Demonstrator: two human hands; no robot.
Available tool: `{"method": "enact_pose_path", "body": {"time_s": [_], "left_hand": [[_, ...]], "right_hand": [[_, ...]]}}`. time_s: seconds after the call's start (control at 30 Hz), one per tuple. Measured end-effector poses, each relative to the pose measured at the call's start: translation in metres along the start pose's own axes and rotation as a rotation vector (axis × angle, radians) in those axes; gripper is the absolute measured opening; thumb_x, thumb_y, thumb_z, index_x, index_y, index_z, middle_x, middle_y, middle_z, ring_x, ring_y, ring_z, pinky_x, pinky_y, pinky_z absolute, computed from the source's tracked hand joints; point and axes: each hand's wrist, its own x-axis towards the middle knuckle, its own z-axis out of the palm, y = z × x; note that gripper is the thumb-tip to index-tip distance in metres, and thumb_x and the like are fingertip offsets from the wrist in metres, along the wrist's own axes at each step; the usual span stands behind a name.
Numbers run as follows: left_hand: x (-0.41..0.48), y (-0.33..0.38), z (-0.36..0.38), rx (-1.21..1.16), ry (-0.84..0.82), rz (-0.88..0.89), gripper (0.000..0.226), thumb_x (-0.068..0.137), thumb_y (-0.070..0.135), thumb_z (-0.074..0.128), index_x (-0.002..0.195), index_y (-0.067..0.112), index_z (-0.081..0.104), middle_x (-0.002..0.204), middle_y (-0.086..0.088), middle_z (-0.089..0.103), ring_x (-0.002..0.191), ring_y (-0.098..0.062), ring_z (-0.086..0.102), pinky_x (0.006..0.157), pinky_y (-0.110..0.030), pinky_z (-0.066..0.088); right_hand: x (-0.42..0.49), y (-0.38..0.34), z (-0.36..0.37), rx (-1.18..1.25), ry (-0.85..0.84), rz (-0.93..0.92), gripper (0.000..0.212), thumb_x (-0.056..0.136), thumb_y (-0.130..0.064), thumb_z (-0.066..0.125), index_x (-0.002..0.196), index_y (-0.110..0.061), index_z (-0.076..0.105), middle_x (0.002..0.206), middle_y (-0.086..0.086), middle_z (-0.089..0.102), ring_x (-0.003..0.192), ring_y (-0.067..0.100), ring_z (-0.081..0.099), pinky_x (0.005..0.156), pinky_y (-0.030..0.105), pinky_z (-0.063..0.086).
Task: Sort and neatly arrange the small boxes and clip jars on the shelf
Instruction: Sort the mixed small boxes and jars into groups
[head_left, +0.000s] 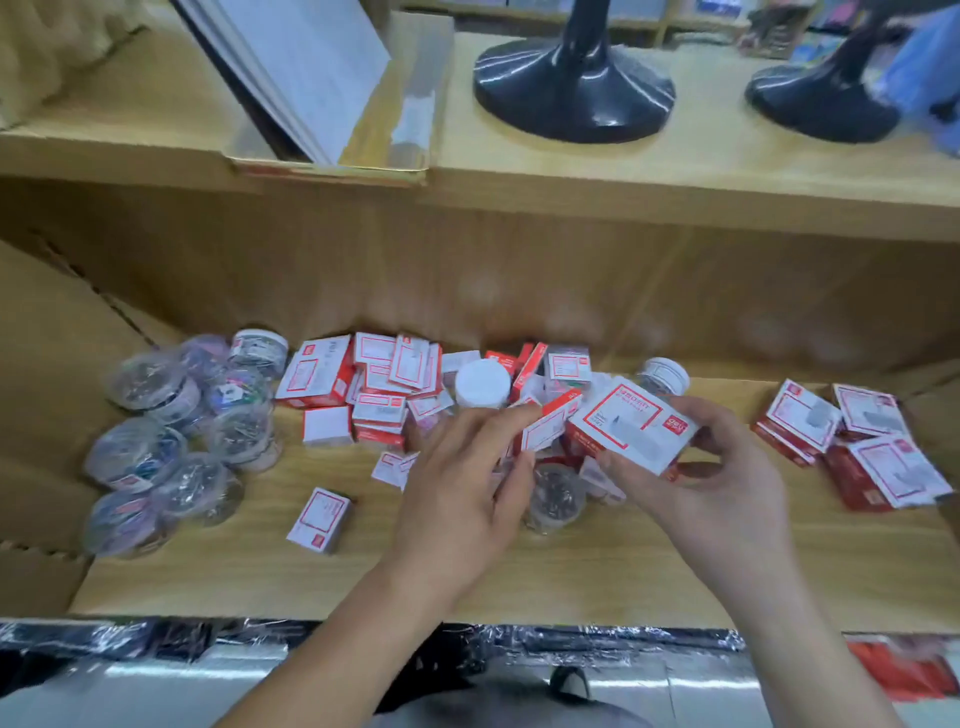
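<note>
A jumbled heap of red-and-white small boxes (384, 384) lies at the back middle of the wooden shelf (571, 577). Clear clip jars (171, 431) are grouped at the left. Three larger boxes (852, 441) sit together at the right. My right hand (727, 478) grips a larger red-and-white box (628, 423) above the heap. My left hand (467, 478) pinches a small box (545, 428) just left of it. A white-lidded jar (482, 383) stands behind my hands, and a clear jar (556, 496) lies under them. One small box (319, 519) lies alone at the front.
A cardboard wall (47, 405) bounds the shelf on the left. The shelf above carries a carton of white sheets (311, 78) and two black stands (571, 88). Foil-wrapped goods (260, 639) lie below the shelf's front edge.
</note>
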Motion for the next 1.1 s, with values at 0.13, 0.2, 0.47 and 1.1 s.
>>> {"method": "enact_pose_path", "body": {"time_s": [0.13,0.2,0.47,1.1], "left_hand": [[0.016,0.044,0.054,0.046,-0.138,0.054,0.039,0.096,0.032,0.052,0.134,0.039,0.053,0.109,0.007,0.061,0.103,-0.022,0.059,0.084,-0.041,0.051],[0.021,0.068,0.087,0.048,-0.185,0.086,0.039,0.094,0.032,0.051,0.132,0.039,0.052,0.108,0.005,0.061,0.1,-0.023,0.059,0.082,-0.04,0.051],[0.018,0.12,0.196,0.155,-0.363,0.182,0.04,0.092,0.031,0.055,0.132,0.036,0.053,0.099,0.002,0.06,0.092,-0.024,0.059,0.074,-0.04,0.054],[0.005,0.137,0.236,0.065,-0.34,0.153,0.055,0.09,0.018,0.059,0.145,0.018,0.051,0.155,-0.009,0.043,0.141,-0.028,0.044,0.112,-0.041,0.041]], "right_hand": [[0.003,0.036,-0.061,-0.093,0.153,-0.022,0.056,0.054,-0.051,0.088,0.103,-0.048,0.06,0.107,-0.014,0.061,0.102,0.01,0.061,0.082,0.036,0.054],[0.005,0.057,-0.097,-0.144,0.231,0.019,0.063,0.048,-0.064,0.082,0.104,-0.043,0.063,0.109,-0.013,0.056,0.103,0.013,0.06,0.087,0.036,0.053],[0.03,0.151,-0.2,-0.39,0.324,0.139,0.071,0.06,-0.054,0.089,0.117,-0.016,0.068,0.101,-0.004,0.052,0.107,0.026,0.055,0.096,0.038,0.046],[0.055,0.167,-0.18,-0.402,0.195,-0.359,0.029,0.092,-0.029,0.071,0.112,-0.009,0.071,0.125,0.011,0.061,0.121,0.031,0.057,0.102,0.045,0.047]]}}
